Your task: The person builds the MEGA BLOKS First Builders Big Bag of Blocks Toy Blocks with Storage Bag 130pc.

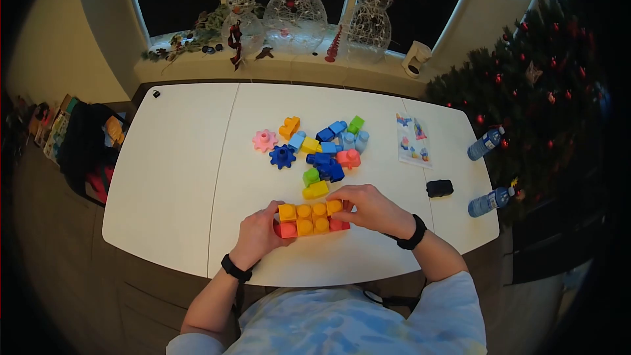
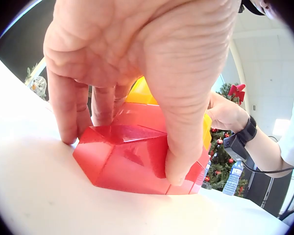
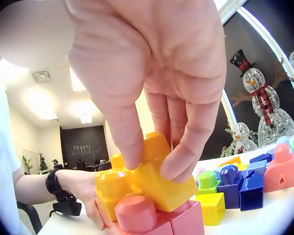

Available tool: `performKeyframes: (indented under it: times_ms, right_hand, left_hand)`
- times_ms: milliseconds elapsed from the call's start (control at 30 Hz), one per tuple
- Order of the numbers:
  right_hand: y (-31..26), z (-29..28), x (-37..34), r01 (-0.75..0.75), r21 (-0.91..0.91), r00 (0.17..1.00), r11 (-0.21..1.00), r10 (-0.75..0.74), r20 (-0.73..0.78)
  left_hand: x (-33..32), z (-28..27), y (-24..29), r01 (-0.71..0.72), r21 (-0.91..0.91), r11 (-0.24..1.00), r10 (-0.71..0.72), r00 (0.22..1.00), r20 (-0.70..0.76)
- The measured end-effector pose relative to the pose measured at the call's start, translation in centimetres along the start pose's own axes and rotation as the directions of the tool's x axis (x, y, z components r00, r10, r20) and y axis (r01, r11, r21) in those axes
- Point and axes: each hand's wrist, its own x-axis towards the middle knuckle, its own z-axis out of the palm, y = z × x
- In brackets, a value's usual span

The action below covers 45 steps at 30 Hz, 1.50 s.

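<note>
A built stack of toy building blocks stands near the front of the table, with yellow-orange blocks (image 1: 303, 226) over a red and pink layer (image 1: 288, 230). My left hand (image 1: 257, 235) grips its left end, thumb on one side of the red block (image 2: 127, 161) and fingers on the other. Between the thumb and fingers of my right hand (image 1: 371, 208) is a yellow-orange block (image 3: 169, 188) at the stack's right end. This block sits tilted over the pink blocks (image 3: 136, 214), whose round studs show beside it.
Beyond the stack lie loose blocks in several colours, including a yellow block (image 1: 316, 190), plus a pink gear (image 1: 265, 140) and a blue gear (image 1: 282, 156). Rightward are a picture sheet (image 1: 414, 141), a black object (image 1: 440, 189) and two water bottles (image 1: 485, 144).
</note>
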Motion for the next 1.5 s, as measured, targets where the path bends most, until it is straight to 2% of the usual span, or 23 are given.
performKeyframes:
  times_ms: [167, 267, 600, 667, 700, 767, 833, 900, 1033, 1100, 1167, 1233, 1300, 1367, 1500]
  right_hand:
    - [0.1, 0.5, 0.1, -0.075, -0.008, 0.997, 0.997, 0.075, 0.025]
    - [0.5, 0.9, 0.0, -0.029, -0.026, 1.000, 0.999, 0.029, -0.004]
    - [0.3, 0.4, 0.4, -0.051, -0.031, 0.997, 0.998, 0.053, 0.050]
    - [1.2, -0.7, 1.4, 0.008, -0.059, 0.977, 0.998, 0.004, 0.215]
    - [1.7, -1.3, 2.1, 0.012, -0.060, 0.977, 0.998, 0.001, 0.214]
    - [2.9, -3.2, 4.3, 0.002, 0.070, 0.988, 0.998, -0.013, 0.157]
    - [3.0, -5.4, 7.9, -0.116, 0.037, 0.993, 0.993, 0.115, 0.037]
    - [5.1, -6.0, 11.8, -0.068, -0.010, 0.995, 0.998, 0.067, -0.078]
    - [9.7, -3.5, 19.2, -0.067, -0.111, 0.989, 0.992, 0.051, -0.142]
    - [11.8, -1.3, 22.2, -0.058, -0.183, 0.992, 0.981, 0.035, -0.122]
    - [13.0, 0.6, 24.2, -0.041, -0.180, 0.995, 0.983, 0.024, -0.098]
    - [12.7, 1.6, 25.1, -0.065, -0.188, 0.998, 0.980, 0.066, 0.000]
    - [12.3, 1.5, 25.6, -0.067, -0.231, 0.997, 0.971, 0.073, 0.018]
    - [12.4, 1.0, 26.2, -0.126, -0.170, 0.970, 0.977, 0.157, 0.185]
    - [13.1, 0.7, 26.0, -0.086, -0.237, 0.968, 0.968, 0.138, 0.211]
  left_hand:
    - [0.2, 0.3, -0.4, -0.045, 0.013, 0.999, 0.045, 0.998, -0.036]
    - [0.2, 0.1, -0.2, -0.047, 0.021, 0.999, 0.048, 0.998, -0.031]
    - [0.2, 0.2, -0.4, -0.008, 0.032, 0.999, 0.008, 1.000, -0.022]
    - [0.2, -0.1, -0.2, 0.001, 0.005, 1.000, -0.001, 1.000, 0.026]
    - [0.2, -0.1, -0.2, 0.001, 0.006, 1.000, -0.001, 1.000, 0.023]
    - [0.2, -0.2, -0.2, 0.002, -0.005, 1.000, -0.002, 1.000, 0.031]
    - [0.0, -0.3, 0.0, 0.013, 0.009, 1.000, -0.013, 0.999, 0.035]
    - [0.1, -0.4, 0.1, 0.019, 0.026, 0.999, -0.020, 0.999, 0.039]
    - [0.1, -0.1, -0.2, 0.010, 0.018, 1.000, -0.010, 1.000, 0.025]
    - [0.1, 0.0, -0.3, 0.000, 0.020, 1.000, 0.000, 1.000, 0.004]
    - [0.1, -0.1, -0.3, 0.009, -0.017, 1.000, -0.008, 1.000, 0.023]
    - [0.0, -0.2, -0.1, 0.018, -0.020, 1.000, -0.017, 1.000, 0.024]
    - [0.1, -0.2, -0.2, 0.026, -0.027, 0.999, -0.025, 0.999, 0.029]
    - [0.1, 0.0, -0.5, 0.010, -0.016, 1.000, -0.010, 1.000, 0.026]
    - [0.0, 0.2, -0.8, -0.001, -0.013, 1.000, 0.001, 1.000, 0.012]
